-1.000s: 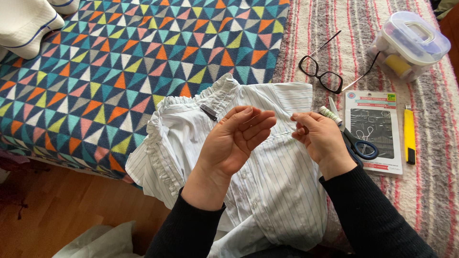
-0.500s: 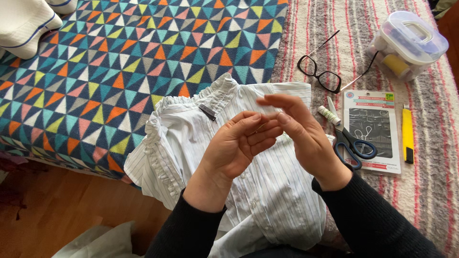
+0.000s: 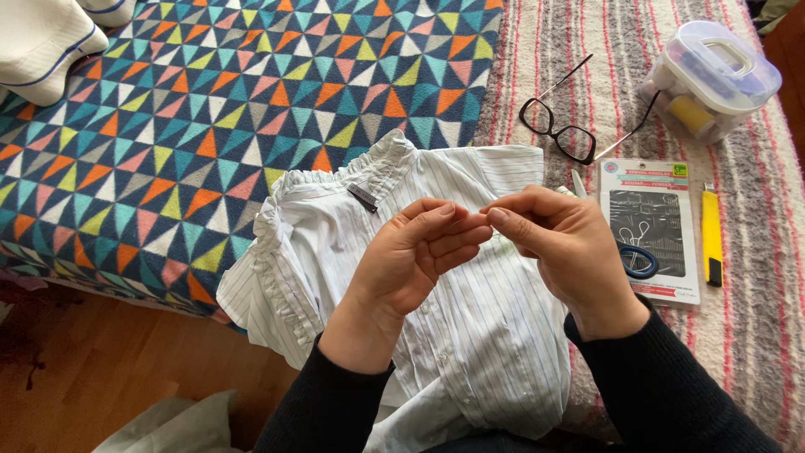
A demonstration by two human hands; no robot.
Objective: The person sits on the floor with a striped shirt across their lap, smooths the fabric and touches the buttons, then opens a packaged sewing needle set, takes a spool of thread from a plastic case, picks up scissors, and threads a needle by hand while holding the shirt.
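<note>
Head view: a person's left hand (image 3: 419,256) and right hand (image 3: 558,243) meet fingertip to fingertip, pinched narrow on something too small to tell, directly above the white pinstriped ruffled blouse (image 3: 335,277) spread below them, beside a card of sewing needles (image 3: 654,226) and black-framed glasses (image 3: 558,130).
</note>
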